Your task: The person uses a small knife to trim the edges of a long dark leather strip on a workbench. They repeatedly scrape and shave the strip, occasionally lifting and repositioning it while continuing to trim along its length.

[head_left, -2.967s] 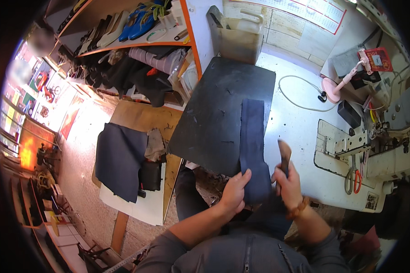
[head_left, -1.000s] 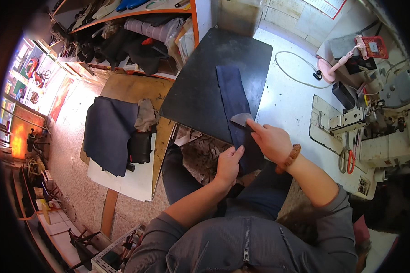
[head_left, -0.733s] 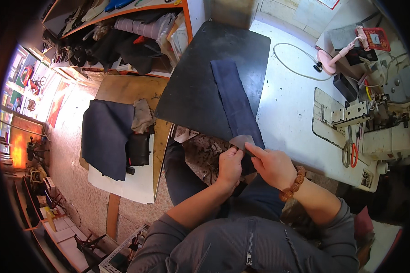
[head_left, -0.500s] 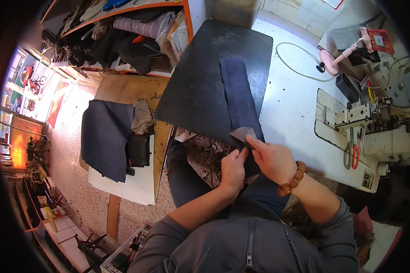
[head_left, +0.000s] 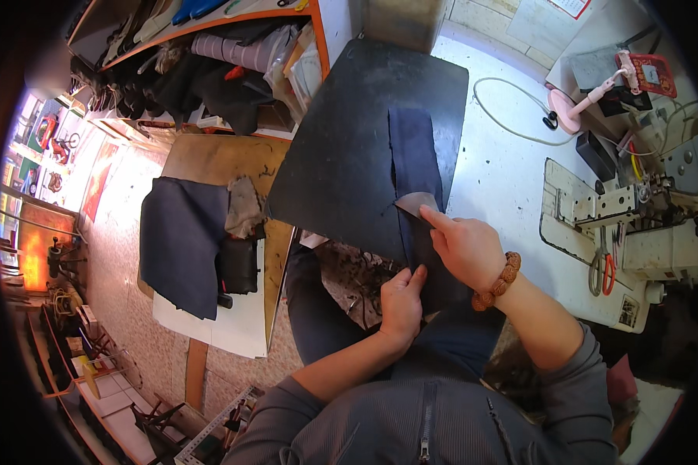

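Observation:
A long dark navy strip of cloth or thin leather [head_left: 416, 147] lies along the right part of a black board [head_left: 341, 139], its near end hanging over the edge toward my lap. My left hand [head_left: 402, 304] pinches the left edge of that near end between thumb and fingers. Farther up the strip, my right hand [head_left: 469, 252] presses its extended forefinger on a flat, grey-brown, pointed piece [head_left: 417, 202]. Whether this is a tool or a turned-over flap, I cannot tell. The other right fingers curl under, partly hidden.
At the left, a brown board [head_left: 202, 155] bears a navy piece [head_left: 182, 240], a grey rag [head_left: 243, 208] and a black case [head_left: 239, 263]. On the white table [head_left: 496, 225] at the right are a sewing machine [head_left: 659, 248], red-handled scissors [head_left: 603, 267] and a pink stand [head_left: 570, 112].
My right hand and the grey-brown piece have moved farther up the strip. The strip has slid slightly toward me and right, and my left hand is a little nearer to me.

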`<action>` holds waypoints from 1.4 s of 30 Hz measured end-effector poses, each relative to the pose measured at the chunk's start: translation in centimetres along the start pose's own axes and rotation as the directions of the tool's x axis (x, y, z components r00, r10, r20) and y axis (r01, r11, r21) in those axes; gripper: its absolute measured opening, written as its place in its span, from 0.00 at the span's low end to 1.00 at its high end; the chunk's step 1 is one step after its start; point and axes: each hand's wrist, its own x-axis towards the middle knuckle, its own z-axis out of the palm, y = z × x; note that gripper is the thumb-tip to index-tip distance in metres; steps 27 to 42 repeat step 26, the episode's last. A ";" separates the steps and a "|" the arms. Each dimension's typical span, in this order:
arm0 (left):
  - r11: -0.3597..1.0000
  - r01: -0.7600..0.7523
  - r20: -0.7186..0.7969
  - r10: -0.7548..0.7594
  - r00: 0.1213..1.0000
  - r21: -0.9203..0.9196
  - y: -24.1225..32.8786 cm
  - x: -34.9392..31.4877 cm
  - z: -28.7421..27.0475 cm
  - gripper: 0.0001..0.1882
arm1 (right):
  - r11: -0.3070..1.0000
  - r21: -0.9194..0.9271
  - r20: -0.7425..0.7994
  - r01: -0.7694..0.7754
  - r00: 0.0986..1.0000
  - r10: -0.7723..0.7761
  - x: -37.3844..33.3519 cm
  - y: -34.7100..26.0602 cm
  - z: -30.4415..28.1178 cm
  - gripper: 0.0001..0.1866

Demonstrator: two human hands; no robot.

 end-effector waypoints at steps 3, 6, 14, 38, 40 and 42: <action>1.000 -0.011 -0.001 0.011 1.000 -0.026 -0.4 0.0 0.0 0.20 | 1.000 0.003 -0.006 -0.007 1.000 0.007 0.6 0.2 0.1 0.16; 1.000 -0.007 -0.005 0.007 1.000 0.018 -0.6 0.1 -0.2 0.20 | 0.999 -0.021 -0.004 -0.028 1.000 0.028 1.5 0.4 0.2 0.16; 1.000 0.011 -0.013 -0.011 1.000 0.013 -0.5 -0.1 -0.1 0.21 | 0.981 -0.029 0.049 -0.190 0.980 0.191 5.7 2.3 -0.4 0.17; 0.986 -0.121 0.169 0.101 0.981 0.116 -1.5 -2.0 -2.2 0.09 | 0.982 0.148 0.195 -0.121 0.977 0.091 1.2 3.0 -0.1 0.27; 0.986 -0.121 0.169 0.101 0.981 0.116 -1.5 -2.0 -2.2 0.09 | 0.982 0.148 0.195 -0.121 0.977 0.091 1.2 3.0 -0.1 0.27; 0.986 -0.121 0.169 0.101 0.981 0.116 -1.5 -2.0 -2.2 0.09 | 0.982 0.148 0.195 -0.121 0.977 0.091 1.2 3.0 -0.1 0.27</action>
